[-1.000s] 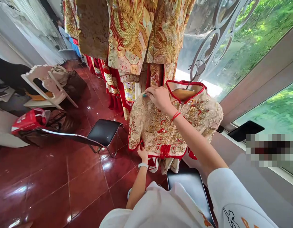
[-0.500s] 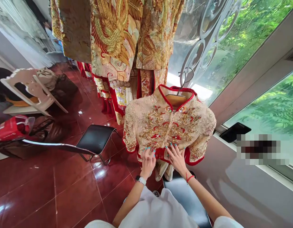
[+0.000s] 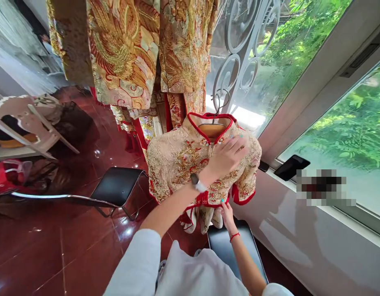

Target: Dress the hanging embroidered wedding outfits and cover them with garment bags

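An embroidered jacket (image 3: pixel 183 158), cream and gold with red trim, hangs upright on a hanger (image 3: pixel 217 105) in front of me. My left hand (image 3: pixel 228 158), with a watch (image 3: pixel 197 182) on its wrist, reaches across the chest to the side right of the zip. Its fingers lie stretched over the fabric, slightly blurred, and cover part of the embroidery. At the bottom red hem my right hand (image 3: pixel 226 213) pinches the edge between thumb and fingers. A red string bracelet (image 3: pixel 234 237) circles that wrist.
More gold embroidered garments (image 3: pixel 125 53) hang behind. A black chair (image 3: pixel 117 187) stands to the left, and a black seat (image 3: pixel 236 246) is below the jacket. A phone (image 3: pixel 292 167) lies on the windowsill at right. White chairs (image 3: pixel 26 131) stand far left.
My left hand has moved from the lower hem up and right to the chest. My right hand has dropped slightly and now grips the hem. The view has shifted a little to the right.
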{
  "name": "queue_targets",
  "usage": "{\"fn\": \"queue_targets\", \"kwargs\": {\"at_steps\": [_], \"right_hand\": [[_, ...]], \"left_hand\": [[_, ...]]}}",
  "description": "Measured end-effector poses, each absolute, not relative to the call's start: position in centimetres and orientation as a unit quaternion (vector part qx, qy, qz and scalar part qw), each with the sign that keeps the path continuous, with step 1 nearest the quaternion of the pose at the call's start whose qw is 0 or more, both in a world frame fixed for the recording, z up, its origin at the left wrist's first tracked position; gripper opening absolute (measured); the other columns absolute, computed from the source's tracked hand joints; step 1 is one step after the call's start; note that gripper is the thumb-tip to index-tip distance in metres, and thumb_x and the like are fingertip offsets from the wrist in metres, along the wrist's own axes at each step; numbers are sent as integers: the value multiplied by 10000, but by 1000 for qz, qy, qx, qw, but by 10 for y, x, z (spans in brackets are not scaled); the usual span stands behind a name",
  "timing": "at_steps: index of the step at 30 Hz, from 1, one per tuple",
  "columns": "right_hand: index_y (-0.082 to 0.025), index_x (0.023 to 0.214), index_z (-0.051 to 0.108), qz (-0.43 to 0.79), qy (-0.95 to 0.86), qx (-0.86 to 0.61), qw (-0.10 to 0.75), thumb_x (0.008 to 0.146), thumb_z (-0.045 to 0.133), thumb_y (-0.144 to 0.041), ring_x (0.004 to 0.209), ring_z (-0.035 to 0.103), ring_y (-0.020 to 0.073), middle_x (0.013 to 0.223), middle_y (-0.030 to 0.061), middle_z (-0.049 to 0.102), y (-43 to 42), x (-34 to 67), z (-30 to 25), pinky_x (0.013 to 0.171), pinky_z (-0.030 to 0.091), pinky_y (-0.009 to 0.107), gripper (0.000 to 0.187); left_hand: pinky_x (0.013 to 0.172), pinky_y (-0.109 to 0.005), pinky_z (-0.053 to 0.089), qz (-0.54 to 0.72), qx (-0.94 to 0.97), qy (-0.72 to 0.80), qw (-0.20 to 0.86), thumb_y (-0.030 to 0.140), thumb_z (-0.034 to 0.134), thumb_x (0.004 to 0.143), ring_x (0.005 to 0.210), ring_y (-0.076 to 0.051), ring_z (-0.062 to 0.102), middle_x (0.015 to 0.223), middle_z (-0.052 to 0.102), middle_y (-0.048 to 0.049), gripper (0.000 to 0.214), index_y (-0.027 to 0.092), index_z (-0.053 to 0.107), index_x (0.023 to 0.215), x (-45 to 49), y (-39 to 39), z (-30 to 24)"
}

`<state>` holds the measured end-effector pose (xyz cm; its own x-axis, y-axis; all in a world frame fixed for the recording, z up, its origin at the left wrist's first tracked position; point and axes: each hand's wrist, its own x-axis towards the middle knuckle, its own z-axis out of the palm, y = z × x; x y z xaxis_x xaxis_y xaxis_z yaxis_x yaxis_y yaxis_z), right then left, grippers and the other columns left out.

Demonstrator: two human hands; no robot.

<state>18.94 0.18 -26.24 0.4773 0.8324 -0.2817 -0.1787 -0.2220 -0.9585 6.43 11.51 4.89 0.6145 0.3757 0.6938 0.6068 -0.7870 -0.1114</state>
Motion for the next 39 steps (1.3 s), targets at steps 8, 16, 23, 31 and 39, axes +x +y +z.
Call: {"fn": "queue_targets", "kwargs": {"at_steps": [8,16,23,31,39], "right_hand": [[-214,825,594,466,-199,-614,605,510,750,-668,602,661,219,694,31,689,-10,183,-268,535,556,333,574],[-203,1082,591,311,-201,-655,658,643,670,-680,833,694,245,954,90,688,10,233,-232,683,587,376,654],[-183,1203,638,165,-489,-588,622,803,604,-446,1161,596,249,1258,127,654,90,327,-123,1015,470,420,481],[-132,1000,695,138,-512,-618,581,851,485,-374,895,634,225,982,119,727,123,322,-98,889,512,409,353],[-214,1469,477,-108,-649,-616,433,942,413,-327,1443,384,351,1503,169,485,50,216,-185,1170,234,651,542]], "left_hand": [[915,-386,418,-161,-932,-254,203,262,548,980,1072,-262,589,1051,729,-116,227,145,727,1055,126,185,113],[857,-382,381,-182,-926,-265,198,262,524,999,1023,-247,580,971,731,-102,237,163,737,1031,127,184,107],[714,-356,397,-151,-939,-271,150,24,418,927,857,-217,637,926,718,-151,351,89,742,1048,137,184,108],[821,-385,466,-193,-917,-333,107,221,513,991,910,-254,683,902,725,-160,269,90,743,1038,146,197,115],[1216,-463,278,-442,-787,-390,180,180,436,948,1382,-242,482,1353,630,-87,416,247,646,1301,35,83,-58]]}}
